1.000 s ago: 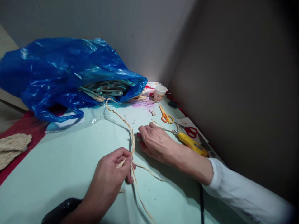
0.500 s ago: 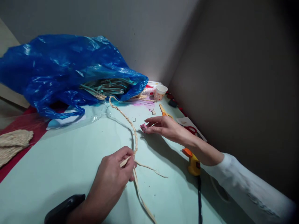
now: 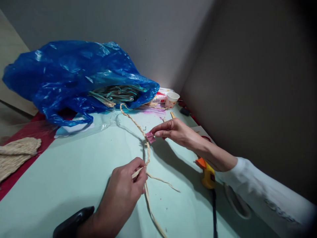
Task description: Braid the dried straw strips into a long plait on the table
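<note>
A pale braided straw cord [image 3: 138,127] runs from the blue plastic bag [image 3: 74,79] down the mint-green table [image 3: 61,172] to my left hand [image 3: 126,191]. That hand is closed, pinching the end of the braid where loose strands [image 3: 158,180] fan out. My right hand [image 3: 173,130] is lifted above the table and pinches a small pink clip [image 3: 150,137] right against the braid.
A yellow glue gun [image 3: 207,173] with an orange tip lies under my right forearm, its black cord trailing toward me. A paper cup [image 3: 171,99] and small packets stand in the far corner. Woven straw pieces [image 3: 17,153] lie at the left on red cloth. Walls close the right side.
My right hand picked the pink clip up off the table and brought it left to the braid. The glue gun shifted. My left hand kept its pinch on the braid.
</note>
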### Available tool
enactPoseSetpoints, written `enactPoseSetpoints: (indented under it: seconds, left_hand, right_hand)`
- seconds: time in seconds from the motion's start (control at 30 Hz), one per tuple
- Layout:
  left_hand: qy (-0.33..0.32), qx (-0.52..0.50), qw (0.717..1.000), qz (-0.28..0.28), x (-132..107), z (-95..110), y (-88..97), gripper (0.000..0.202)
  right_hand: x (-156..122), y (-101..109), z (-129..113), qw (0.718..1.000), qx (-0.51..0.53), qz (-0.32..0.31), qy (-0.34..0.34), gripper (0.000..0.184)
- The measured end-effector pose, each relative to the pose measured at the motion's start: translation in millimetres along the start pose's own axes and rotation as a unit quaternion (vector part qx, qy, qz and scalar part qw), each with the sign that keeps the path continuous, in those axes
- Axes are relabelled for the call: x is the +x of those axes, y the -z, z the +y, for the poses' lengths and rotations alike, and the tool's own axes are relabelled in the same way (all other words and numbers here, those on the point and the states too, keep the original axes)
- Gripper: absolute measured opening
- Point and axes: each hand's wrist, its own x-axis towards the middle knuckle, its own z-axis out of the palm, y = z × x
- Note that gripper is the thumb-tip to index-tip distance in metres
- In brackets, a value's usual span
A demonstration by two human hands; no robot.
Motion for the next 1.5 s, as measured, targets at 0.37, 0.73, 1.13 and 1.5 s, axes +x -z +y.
enactPoseSetpoints:
  seconds: [0.37, 0.73, 1.13, 1.5]
  left_hand:
    - [-0.019, 0.011, 1.000, 0.005, -1, 3, 1.3, 0.017]
    - [-0.054, 0.048, 0.997, 0.020, -1, 3, -0.4, 0.019]
    - [-0.047, 0.062, 0.997, 0.004, -2, 3, 1.0, 0.019]
    - [-0.067, 0.074, 0.995, 0.003, -2, 0, -1.1, 0.019]
  right_hand:
    - [21, 2, 0, 0.995, -0.087, -0.037, 0.022, 0.023]
    - [30, 0, 3, 0.991, -0.132, -0.017, 0.030, 0.021]
    - [31, 3, 10, 0.991, -0.131, 0.014, -0.003, 0.023]
    - [27, -4, 2, 0.998, -0.015, 0.007, -0.054, 0.021]
